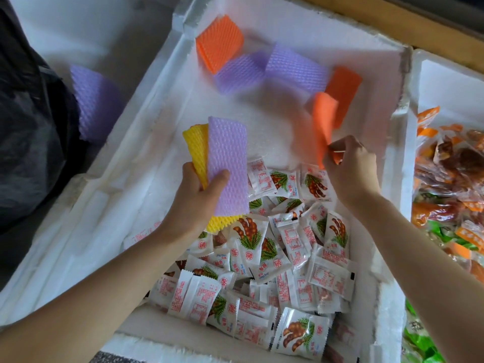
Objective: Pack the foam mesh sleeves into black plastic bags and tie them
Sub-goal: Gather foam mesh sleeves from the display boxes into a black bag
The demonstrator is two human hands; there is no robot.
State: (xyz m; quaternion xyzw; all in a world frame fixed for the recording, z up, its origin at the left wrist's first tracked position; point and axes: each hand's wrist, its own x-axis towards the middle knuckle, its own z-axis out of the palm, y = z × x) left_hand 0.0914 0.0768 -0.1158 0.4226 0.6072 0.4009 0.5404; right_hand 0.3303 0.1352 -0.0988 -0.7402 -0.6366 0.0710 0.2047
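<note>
**Head view: grips and positions**
- The left hand is clenching a two-piece stack over the middle of the white foam box. Its thumb is lying across a purple sleeve, with a yellow sleeve behind it.
- The right hand is pinching an orange sleeve by its lower corner, toward the box's right wall. The sleeve is showing blurred.
- Four loose sleeves, orange and purple, are lying at the box's far end.
- A stray purple sleeve is lying outside the box's left wall, against the black plastic bag.

**Risks (judgement)**
- The corner pinch is giving little hold. The sleeve looks light and springy, so it may slip free while being passed to the stack.
- The stack is fanning, with the yellow piece poking out below the palm. It could drop among the snack packets filling the box's near half.
- A packet could get scooped up along with a sleeve.
- The bag's mouth is not showing, so I cannot tell whether it is open. Carrying a handful over the left wall to a closed bag would probably scatter pieces.
- The stray sleeve may get overlooked.

**Surface and room**
- The box's floor is rough white foam, and its rim is crumbling in places.
- A second foam box is sitting just beside the right wall, holding orange and green packets.
- A wooden edge is running beyond the far right corner.
- The light is looking dim.
</note>
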